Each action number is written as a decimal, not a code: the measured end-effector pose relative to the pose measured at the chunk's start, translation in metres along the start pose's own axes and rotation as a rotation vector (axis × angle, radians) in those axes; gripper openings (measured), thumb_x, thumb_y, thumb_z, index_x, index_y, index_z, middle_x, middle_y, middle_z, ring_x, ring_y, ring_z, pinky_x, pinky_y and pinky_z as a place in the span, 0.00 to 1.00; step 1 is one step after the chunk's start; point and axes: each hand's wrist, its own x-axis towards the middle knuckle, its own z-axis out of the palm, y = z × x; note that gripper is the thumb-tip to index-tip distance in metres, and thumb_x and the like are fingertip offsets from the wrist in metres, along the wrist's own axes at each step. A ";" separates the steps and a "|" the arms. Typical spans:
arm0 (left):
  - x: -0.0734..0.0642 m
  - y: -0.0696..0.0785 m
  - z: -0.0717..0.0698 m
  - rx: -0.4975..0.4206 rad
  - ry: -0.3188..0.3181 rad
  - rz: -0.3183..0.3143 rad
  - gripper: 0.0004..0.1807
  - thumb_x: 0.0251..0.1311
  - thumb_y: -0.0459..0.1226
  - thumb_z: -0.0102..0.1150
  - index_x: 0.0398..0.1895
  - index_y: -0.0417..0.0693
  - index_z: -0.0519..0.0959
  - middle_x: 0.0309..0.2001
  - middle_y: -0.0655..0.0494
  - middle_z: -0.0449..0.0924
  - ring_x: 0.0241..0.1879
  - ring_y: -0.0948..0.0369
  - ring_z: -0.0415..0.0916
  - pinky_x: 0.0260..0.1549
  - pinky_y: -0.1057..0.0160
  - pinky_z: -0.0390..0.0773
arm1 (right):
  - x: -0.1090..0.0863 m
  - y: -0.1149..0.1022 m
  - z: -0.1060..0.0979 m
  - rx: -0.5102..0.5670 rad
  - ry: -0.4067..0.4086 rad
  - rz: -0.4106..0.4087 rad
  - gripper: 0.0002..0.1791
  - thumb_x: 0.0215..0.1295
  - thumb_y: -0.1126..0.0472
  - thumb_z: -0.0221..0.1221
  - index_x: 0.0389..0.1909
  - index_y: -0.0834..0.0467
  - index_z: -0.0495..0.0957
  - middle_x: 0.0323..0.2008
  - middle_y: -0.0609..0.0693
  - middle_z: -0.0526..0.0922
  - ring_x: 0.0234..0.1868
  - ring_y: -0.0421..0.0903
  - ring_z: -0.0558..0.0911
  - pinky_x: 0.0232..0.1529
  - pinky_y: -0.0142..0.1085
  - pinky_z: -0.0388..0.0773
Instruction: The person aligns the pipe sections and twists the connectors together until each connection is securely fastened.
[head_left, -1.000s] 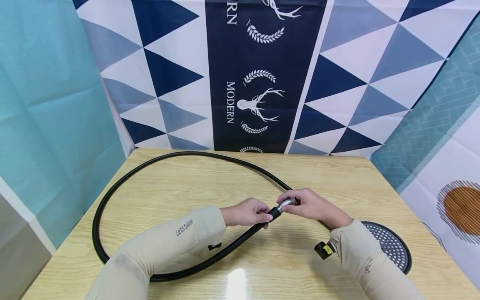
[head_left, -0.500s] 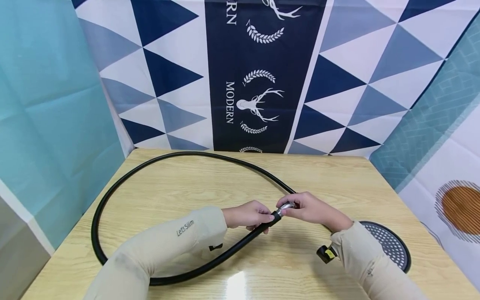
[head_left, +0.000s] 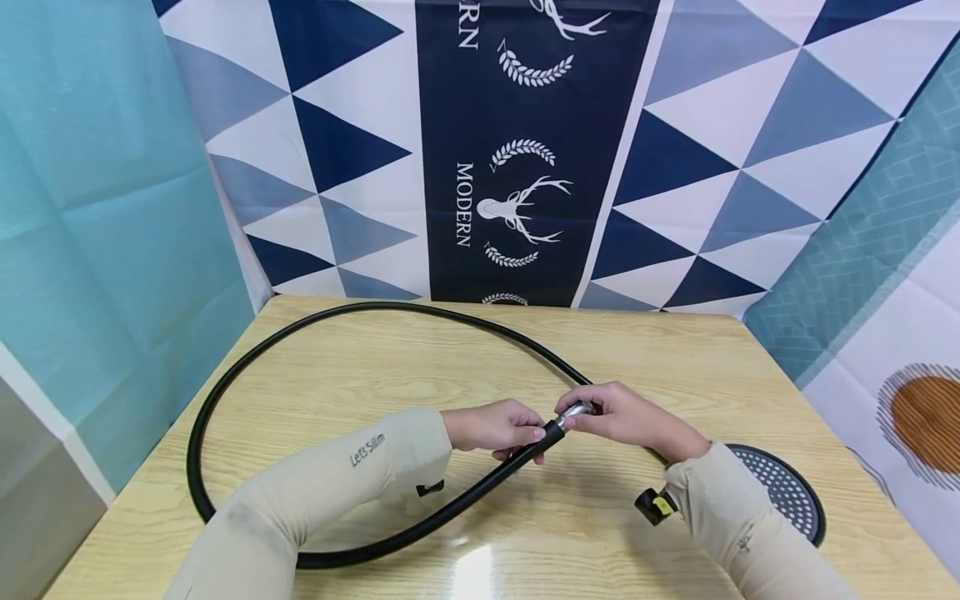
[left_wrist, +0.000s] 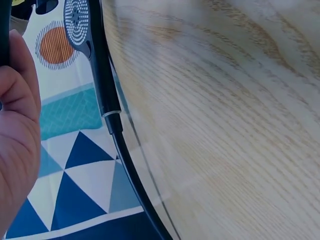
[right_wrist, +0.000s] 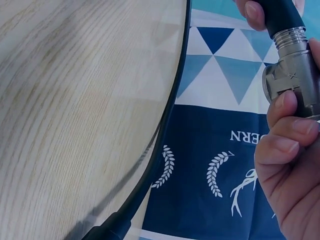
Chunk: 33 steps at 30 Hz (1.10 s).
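Observation:
In the head view, my left hand (head_left: pixel 491 425) grips the black end of a shower hose (head_left: pixel 480 487) with its thumb on top. My right hand (head_left: pixel 626 414) pinches a silver metal valve (head_left: pixel 577 409) at that hose end. The right wrist view shows the valve (right_wrist: pixel 295 75) with a round side knob, the fingers curled round it. Bare threads (right_wrist: pixel 291 37) show between valve and hose end. The hose loops wide to the left, back and round to a black shower head (head_left: pixel 783 492), partly hidden by the right sleeve. Its handle (left_wrist: pixel 102 75) shows in the left wrist view.
A wooden table (head_left: pixel 360 383) bears the hose and shower head. Patterned cloth (head_left: pixel 510 167) hangs behind the table, with a teal sheet (head_left: pixel 112 208) at left. The hose loop passes under the left forearm (head_left: pixel 322 492).
Both hands stay nearly in place and keep hold of the hose end and valve. The right wrist has turned slightly; the head view has shifted a little.

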 end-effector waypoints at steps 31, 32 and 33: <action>-0.002 -0.007 -0.003 -0.017 -0.062 0.003 0.15 0.74 0.31 0.41 0.50 0.25 0.72 0.35 0.51 0.80 0.18 0.67 0.63 0.19 0.72 0.64 | -0.005 0.009 0.013 0.012 0.099 -0.165 0.07 0.63 0.72 0.60 0.41 0.71 0.78 0.29 0.53 0.82 0.26 0.31 0.70 0.23 0.30 0.70; -0.002 -0.008 -0.004 -0.017 -0.065 0.010 0.15 0.74 0.31 0.42 0.52 0.25 0.72 0.37 0.48 0.81 0.18 0.67 0.62 0.20 0.72 0.64 | -0.005 0.009 0.013 0.012 0.104 -0.165 0.08 0.63 0.72 0.60 0.41 0.71 0.78 0.29 0.53 0.81 0.26 0.31 0.70 0.23 0.30 0.70; -0.002 -0.007 -0.004 -0.010 -0.063 0.018 0.15 0.74 0.30 0.43 0.53 0.25 0.72 0.38 0.47 0.81 0.19 0.67 0.62 0.20 0.72 0.63 | -0.006 0.009 0.013 0.012 0.111 -0.166 0.08 0.63 0.72 0.60 0.41 0.72 0.78 0.29 0.53 0.81 0.26 0.31 0.70 0.23 0.30 0.70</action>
